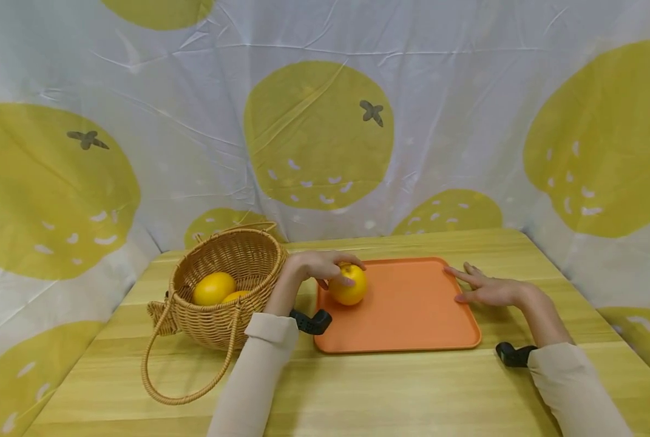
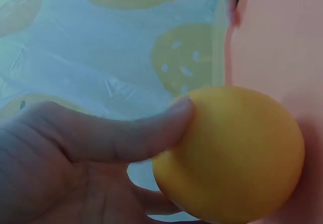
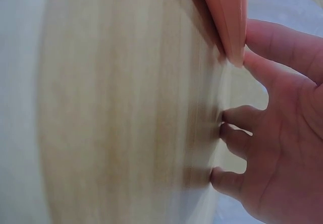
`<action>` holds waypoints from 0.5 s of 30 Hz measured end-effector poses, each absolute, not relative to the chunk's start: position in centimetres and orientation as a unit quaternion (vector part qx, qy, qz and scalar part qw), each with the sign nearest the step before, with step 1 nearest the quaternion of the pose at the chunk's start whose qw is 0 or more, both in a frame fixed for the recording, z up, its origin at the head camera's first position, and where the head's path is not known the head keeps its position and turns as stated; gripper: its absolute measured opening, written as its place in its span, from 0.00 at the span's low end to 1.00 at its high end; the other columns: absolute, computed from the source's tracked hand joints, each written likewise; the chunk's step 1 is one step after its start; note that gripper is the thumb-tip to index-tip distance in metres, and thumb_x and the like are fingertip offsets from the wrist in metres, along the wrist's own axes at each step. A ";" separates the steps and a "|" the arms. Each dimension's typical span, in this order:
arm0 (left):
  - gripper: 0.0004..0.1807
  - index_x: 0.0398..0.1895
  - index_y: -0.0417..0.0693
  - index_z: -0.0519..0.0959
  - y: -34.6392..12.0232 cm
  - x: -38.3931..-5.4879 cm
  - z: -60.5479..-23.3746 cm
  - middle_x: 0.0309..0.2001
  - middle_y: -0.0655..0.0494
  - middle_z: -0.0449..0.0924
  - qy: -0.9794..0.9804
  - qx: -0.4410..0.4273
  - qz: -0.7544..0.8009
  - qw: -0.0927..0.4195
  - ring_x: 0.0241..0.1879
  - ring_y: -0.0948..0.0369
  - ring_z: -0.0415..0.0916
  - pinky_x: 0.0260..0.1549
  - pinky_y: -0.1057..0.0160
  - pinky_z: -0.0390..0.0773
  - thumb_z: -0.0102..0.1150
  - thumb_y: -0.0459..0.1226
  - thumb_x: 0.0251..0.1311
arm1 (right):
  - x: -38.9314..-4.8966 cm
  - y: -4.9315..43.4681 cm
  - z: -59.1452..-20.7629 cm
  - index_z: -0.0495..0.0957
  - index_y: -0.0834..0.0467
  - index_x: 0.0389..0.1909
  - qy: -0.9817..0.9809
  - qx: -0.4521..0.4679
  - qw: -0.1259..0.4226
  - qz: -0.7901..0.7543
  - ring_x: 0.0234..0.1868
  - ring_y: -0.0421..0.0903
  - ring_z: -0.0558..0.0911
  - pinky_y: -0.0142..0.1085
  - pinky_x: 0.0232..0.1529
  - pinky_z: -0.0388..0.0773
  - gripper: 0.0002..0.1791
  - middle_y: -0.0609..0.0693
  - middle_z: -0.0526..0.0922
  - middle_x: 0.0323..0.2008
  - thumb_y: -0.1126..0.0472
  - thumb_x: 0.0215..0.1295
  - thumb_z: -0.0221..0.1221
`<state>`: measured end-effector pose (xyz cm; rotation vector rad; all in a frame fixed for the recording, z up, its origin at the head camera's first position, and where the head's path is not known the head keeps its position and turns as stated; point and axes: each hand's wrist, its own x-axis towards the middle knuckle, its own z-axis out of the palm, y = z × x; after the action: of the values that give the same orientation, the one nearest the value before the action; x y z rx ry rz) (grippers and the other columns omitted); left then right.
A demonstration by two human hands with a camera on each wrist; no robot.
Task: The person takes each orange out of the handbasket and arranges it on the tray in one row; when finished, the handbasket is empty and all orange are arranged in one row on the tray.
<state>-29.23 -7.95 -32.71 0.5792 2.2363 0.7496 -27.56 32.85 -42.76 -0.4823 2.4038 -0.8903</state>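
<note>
My left hand (image 1: pixel 319 266) holds an orange (image 1: pixel 351 286) over the left part of a coral-coloured tray (image 1: pixel 403 303). In the left wrist view the thumb presses on the smooth side of the orange (image 2: pixel 232 153), with other fingers partly hidden behind it. Whether the orange rests on the tray or hangs just above it, I cannot tell. My right hand (image 1: pixel 491 290) is at the tray's right rim. The right wrist view has its thumb and forefinger touching the tray edge (image 3: pixel 229 22), while the other fingertips (image 3: pixel 227 178) rest on the table.
Left of the tray stands a wicker basket (image 1: pixel 204 321) with yellow-orange fruits (image 1: pixel 214 288) inside. Its handle (image 1: pixel 147 370) hangs down onto the wooden table (image 1: pixel 390 388). A fruit-printed cloth (image 1: pixel 439 121) hangs behind and along the sides.
</note>
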 end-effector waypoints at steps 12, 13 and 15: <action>0.21 0.70 0.49 0.76 -7.9 -29.0 -36.3 0.75 0.43 0.68 0.863 0.222 0.428 0.149 0.68 0.49 0.70 0.57 0.54 0.76 0.52 0.38 0.78 | -27.2 32.8 -42.3 0.39 0.54 0.85 0.885 -0.184 0.268 -0.332 0.77 0.76 0.19 0.81 0.65 0.27 0.54 0.73 0.17 0.78 0.36 0.72 0.58; 0.20 0.69 0.49 0.78 -7.9 -28.9 -36.7 0.74 0.45 0.70 0.864 0.217 0.436 0.125 0.69 0.48 0.70 0.60 0.53 0.75 0.53 0.38 0.78 | -27.0 32.6 -42.1 0.38 0.55 0.85 0.884 -0.184 0.270 -0.334 0.76 0.76 0.19 0.81 0.65 0.27 0.53 0.73 0.17 0.78 0.39 0.73 0.58; 0.19 0.67 0.50 0.80 -7.7 -28.7 -37.4 0.72 0.47 0.74 0.869 0.192 0.449 0.083 0.66 0.50 0.75 0.57 0.54 0.76 0.53 0.39 0.78 | -26.7 32.1 -41.5 0.38 0.57 0.85 0.883 -0.185 0.273 -0.334 0.76 0.77 0.19 0.81 0.65 0.28 0.51 0.74 0.17 0.77 0.43 0.76 0.57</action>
<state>-28.71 -7.69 -37.38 0.5728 2.5929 1.3417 -26.68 32.06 -41.47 -0.4976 2.3766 -0.8983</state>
